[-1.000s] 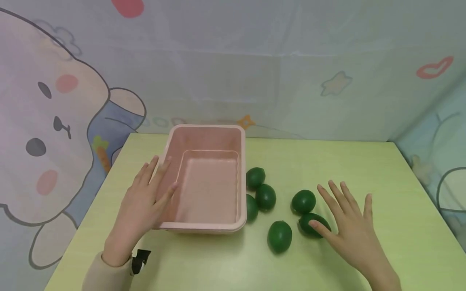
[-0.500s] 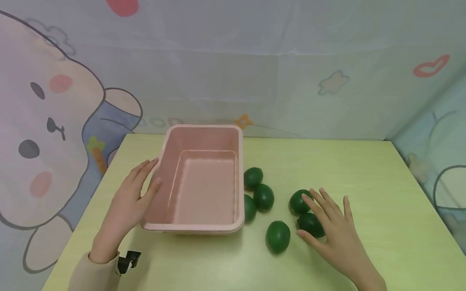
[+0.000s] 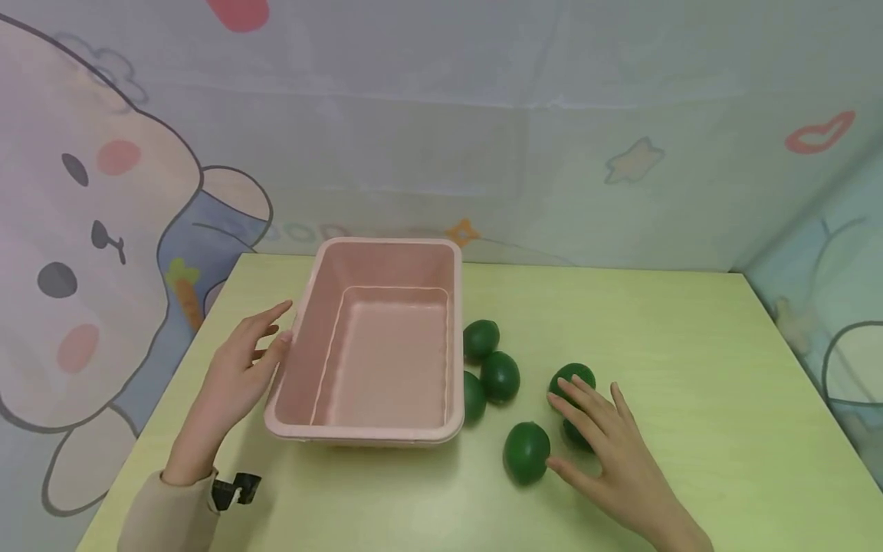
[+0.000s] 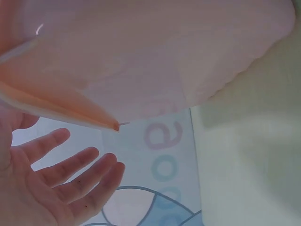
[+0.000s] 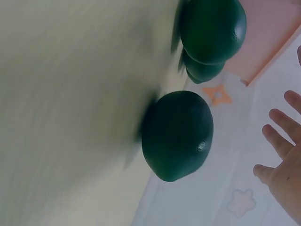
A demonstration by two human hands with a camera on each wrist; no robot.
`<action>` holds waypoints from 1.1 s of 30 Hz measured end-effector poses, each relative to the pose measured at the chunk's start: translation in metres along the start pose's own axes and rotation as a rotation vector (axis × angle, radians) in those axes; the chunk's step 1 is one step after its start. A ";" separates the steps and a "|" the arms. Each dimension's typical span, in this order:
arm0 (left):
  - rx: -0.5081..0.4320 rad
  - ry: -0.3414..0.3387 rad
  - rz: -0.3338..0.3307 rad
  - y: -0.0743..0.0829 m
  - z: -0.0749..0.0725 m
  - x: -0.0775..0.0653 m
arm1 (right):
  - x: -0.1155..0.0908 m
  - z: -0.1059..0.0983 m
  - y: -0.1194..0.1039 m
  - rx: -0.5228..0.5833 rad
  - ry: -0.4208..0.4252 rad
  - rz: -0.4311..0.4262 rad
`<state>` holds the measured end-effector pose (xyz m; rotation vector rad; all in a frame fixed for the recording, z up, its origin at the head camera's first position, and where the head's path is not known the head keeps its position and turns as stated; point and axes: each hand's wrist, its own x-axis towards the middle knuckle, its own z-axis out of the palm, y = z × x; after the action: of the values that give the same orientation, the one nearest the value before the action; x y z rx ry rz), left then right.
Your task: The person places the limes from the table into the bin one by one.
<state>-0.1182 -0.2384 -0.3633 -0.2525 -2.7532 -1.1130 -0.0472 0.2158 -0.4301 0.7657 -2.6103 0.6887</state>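
A pink plastic basin [image 3: 366, 434] stands left of the table's middle, with nothing inside it. My left hand [image 3: 237, 372] is at its left rim, thumb close to the edge and fingers loosely spread; the left wrist view shows these fingers [image 4: 77, 181] below the basin's rim, holding nothing. Over a pair of dark green limes hovers my right hand [image 3: 614, 468], fingers spread, partly covering the far lime [image 3: 572, 376] and most of the near lime [image 3: 576, 435]. Close to its thumb tip lies a single lime [image 3: 527, 454]. In the right wrist view, the fingers [image 5: 287, 117] stand apart from a lime [image 5: 178, 136].
Three more limes [image 3: 500, 377] lie along the basin's right side, one partly hidden by its wall. The pale yellow-green table [image 3: 662, 322] ends at a cartoon-printed cloth [image 3: 428, 146] behind. A black piece [image 3: 237, 489] is at the left sleeve cuff.
My right hand has moved left and nearer, over the pair of limes. My left hand has drawn back from over the basin to outside its left rim. The limes have stayed in place.
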 end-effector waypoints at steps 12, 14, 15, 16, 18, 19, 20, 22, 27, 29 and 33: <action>-0.169 -0.059 -0.076 -0.018 -0.003 0.009 | -0.003 0.017 0.002 0.034 0.049 -0.158; -0.215 -0.068 -0.082 -0.019 -0.004 0.010 | -0.003 0.019 0.002 0.043 0.045 -0.174; -0.234 -0.074 -0.086 -0.020 -0.004 0.011 | -0.003 0.020 0.002 0.048 0.045 -0.183; -0.252 -0.083 -0.094 -0.021 -0.004 0.011 | -0.003 0.021 0.002 0.053 0.046 -0.193; -0.290 -0.103 -0.116 -0.024 -0.005 0.012 | -0.003 0.023 0.001 0.060 0.049 -0.211; -0.305 -0.112 -0.125 -0.025 -0.005 0.013 | -0.003 0.024 0.001 0.065 0.052 -0.218; -0.323 -0.120 -0.132 -0.027 -0.005 0.014 | -0.003 0.024 0.001 0.066 0.054 -0.226; -0.360 -0.139 -0.143 -0.029 -0.006 0.015 | -0.003 0.025 0.001 0.068 0.051 -0.233; -0.431 -0.185 -0.144 -0.033 -0.007 0.018 | -0.004 0.027 0.001 0.051 -0.028 -0.196; -0.447 -0.202 -0.153 -0.033 -0.007 0.020 | -0.005 0.027 0.001 0.038 -0.063 -0.183; -0.480 -0.235 -0.176 -0.034 -0.006 0.022 | -0.006 0.029 0.001 0.007 -0.088 -0.197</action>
<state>-0.1463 -0.2650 -0.3773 -0.2095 -2.6965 -1.8996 -0.0483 0.2036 -0.4570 1.0606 -2.5643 0.6191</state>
